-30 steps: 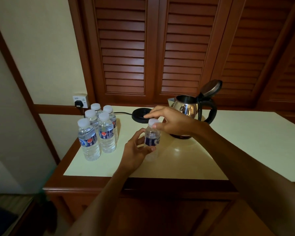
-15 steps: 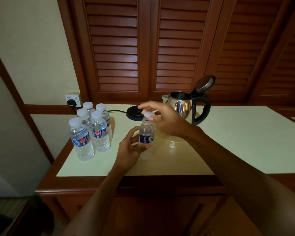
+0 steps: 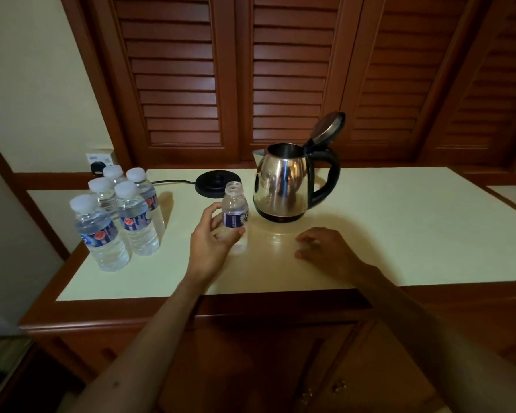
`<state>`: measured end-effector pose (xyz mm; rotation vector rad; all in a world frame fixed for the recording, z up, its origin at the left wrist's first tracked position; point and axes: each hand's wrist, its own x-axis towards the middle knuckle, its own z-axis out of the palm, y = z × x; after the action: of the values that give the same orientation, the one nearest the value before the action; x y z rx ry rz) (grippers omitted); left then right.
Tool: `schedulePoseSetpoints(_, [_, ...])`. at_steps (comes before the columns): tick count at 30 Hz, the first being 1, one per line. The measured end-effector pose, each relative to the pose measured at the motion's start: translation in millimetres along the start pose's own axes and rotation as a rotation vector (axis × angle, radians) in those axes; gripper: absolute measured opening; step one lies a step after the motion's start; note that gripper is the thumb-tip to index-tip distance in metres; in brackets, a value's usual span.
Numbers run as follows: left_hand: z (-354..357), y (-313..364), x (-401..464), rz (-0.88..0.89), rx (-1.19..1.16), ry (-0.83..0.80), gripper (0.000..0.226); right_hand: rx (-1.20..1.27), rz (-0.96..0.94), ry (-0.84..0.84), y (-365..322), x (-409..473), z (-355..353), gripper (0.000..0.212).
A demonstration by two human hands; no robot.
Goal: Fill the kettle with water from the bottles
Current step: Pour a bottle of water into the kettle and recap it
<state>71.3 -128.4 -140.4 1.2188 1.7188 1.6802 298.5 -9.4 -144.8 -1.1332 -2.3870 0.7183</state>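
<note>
With the cap off, my left hand (image 3: 210, 244) grips the open bottle (image 3: 234, 214) round its lower body, thumb at the front and fingers curled behind. It stands upright on the counter (image 3: 399, 234) so nothing spills before the pour. The low grip leaves the neck clear for tipping.

My right hand (image 3: 325, 248) rests on the counter at 3 o'clock from the bottle, fingers curled down. It probably has the cap, but it's too dim under the fingers to tell whether they're clamped on anything.

The kettle (image 3: 283, 186) stands at 1 o'clock from the bottle, near but not touching, lid (image 3: 328, 128) flipped back so the mouth is open. It's off its base (image 3: 215, 183), which sits at 11 o'clock, I reckon to keep water away from the contacts. Handle points toward 3 o'clock, on my right hand's side if it needs steadying.

Five sealed bottles (image 3: 122, 216) are grouped at 9 o'clock, well apart and out of the pour path.

Next: lift, tilt the neck over the rim. Thin plastic, so a hard squeeze will squirt water out.
</note>
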Motion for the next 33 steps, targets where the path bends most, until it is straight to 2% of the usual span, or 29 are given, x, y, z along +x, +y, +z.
schedulePoseSetpoints(6, [29,5,0,0.009,0.04,0.078,0.061,-0.046,-0.128,-0.058,20,8,-6,0.042])
schedulePoseSetpoints(10, [45,7,-3,0.013,0.071,0.148,0.068,-0.027,-0.105,-0.048,48,12,-23,0.047])
schedulePoseSetpoints(13, [51,12,-1,0.015,0.109,0.204,0.066,-0.201,-0.052,-0.017,73,15,-42,0.052])
schedulePoseSetpoints(15, [54,16,3,0.024,0.141,0.217,0.063,-0.308,-0.056,-0.058,85,13,-46,0.057])
schedulePoseSetpoints(21, [52,43,37,0.108,0.287,0.204,0.066,-0.475,-0.086,-0.095,92,14,-41,0.054])
schedulePoseSetpoints(30, [36,92,99,0.204,0.749,0.029,0.062,-0.458,-0.073,-0.092,96,16,-39,0.054])
schedulePoseSetpoints(33, [35,100,111,0.203,0.88,-0.023,0.058,-0.452,-0.07,-0.097,95,15,-40,0.066])
